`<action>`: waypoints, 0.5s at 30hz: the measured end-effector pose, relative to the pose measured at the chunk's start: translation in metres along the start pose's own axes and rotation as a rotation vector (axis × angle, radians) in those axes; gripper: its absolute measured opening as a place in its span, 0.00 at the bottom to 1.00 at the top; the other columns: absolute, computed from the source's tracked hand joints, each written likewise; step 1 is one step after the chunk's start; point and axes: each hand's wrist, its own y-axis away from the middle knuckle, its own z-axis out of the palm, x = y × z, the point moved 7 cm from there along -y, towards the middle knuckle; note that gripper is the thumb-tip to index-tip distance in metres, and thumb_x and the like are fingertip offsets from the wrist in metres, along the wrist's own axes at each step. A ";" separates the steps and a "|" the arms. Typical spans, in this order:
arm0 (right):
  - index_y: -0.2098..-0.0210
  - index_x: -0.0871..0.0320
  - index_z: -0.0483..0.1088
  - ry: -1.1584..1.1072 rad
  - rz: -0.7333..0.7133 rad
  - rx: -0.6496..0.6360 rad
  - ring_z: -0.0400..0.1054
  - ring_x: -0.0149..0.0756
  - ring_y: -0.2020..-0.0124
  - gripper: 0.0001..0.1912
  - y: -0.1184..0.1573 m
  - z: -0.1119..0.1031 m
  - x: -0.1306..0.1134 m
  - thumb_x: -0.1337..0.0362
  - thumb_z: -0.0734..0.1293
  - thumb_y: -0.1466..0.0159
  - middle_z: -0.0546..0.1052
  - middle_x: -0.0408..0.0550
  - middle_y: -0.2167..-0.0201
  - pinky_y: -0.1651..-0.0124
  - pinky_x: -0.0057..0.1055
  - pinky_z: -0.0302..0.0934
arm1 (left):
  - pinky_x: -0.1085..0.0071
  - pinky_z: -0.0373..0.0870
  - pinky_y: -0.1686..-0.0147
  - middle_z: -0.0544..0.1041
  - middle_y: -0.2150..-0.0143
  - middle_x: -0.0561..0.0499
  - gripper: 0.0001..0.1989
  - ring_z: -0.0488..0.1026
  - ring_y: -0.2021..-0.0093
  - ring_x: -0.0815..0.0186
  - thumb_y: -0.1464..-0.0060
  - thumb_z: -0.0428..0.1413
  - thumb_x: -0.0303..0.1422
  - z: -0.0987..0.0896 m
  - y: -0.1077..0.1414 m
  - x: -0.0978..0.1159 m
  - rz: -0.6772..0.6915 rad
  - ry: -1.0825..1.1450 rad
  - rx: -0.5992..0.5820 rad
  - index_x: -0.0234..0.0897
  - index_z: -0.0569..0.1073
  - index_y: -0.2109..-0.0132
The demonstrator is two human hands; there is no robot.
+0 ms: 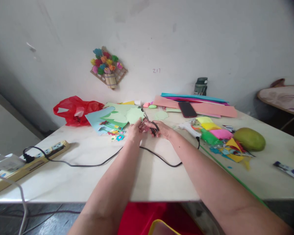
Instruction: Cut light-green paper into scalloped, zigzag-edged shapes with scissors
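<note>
My left hand (136, 126) pinches the lower edge of a pale green paper piece (134, 115) with a wavy outline. Closed around the dark handles of a pair of scissors (155, 128) is my right hand (163, 130). The scissor blades point up and to the left, beside the paper's right edge. Whether they touch the paper I cannot tell. Another pale green cutout (161, 115) lies just behind the scissors. Left of my left hand are light green sheets (115, 115), a light blue sheet (94, 121) and small colored paper flowers (119, 137).
A black cord (88, 165) runs from the power strip (39, 160) across the table to a white glue gun (189, 128). A phone (187, 109) rests on stacked colored paper (218, 110). Clay packets (212, 137), paper scraps and a green mango (249, 139) lie right; a red bag (75, 111) left.
</note>
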 end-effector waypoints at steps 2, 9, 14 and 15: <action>0.72 0.61 0.68 0.008 0.011 0.012 0.62 0.24 0.86 0.24 -0.001 -0.001 0.002 0.44 0.65 0.49 0.69 0.42 0.82 0.89 0.19 0.46 | 0.75 0.70 0.74 0.76 0.74 0.46 0.02 0.74 0.73 0.67 0.52 0.56 0.25 0.001 0.001 0.000 -0.013 -0.009 -0.005 0.31 0.69 0.70; 0.71 0.61 0.68 0.010 0.030 0.056 0.62 0.24 0.87 0.25 -0.005 -0.003 0.009 0.43 0.66 0.51 0.69 0.42 0.83 0.89 0.19 0.46 | 0.75 0.68 0.76 0.75 0.76 0.48 0.04 0.73 0.75 0.69 0.52 0.56 0.28 0.001 0.001 -0.003 -0.017 -0.044 -0.029 0.32 0.69 0.71; 0.73 0.61 0.66 -0.008 0.005 0.094 0.60 0.22 0.88 0.24 -0.004 -0.003 0.006 0.43 0.66 0.50 0.68 0.41 0.83 0.90 0.19 0.45 | 0.76 0.68 0.73 0.71 0.79 0.52 0.05 0.72 0.76 0.71 0.52 0.56 0.27 0.002 0.001 -0.005 -0.005 -0.048 -0.014 0.33 0.68 0.73; 0.73 0.61 0.65 -0.011 -0.002 0.096 0.60 0.22 0.88 0.24 -0.004 -0.003 0.005 0.43 0.66 0.50 0.68 0.41 0.83 0.90 0.19 0.44 | 0.76 0.68 0.73 0.71 0.79 0.52 0.05 0.72 0.76 0.71 0.51 0.56 0.27 0.003 0.001 -0.005 -0.004 -0.044 -0.017 0.33 0.68 0.73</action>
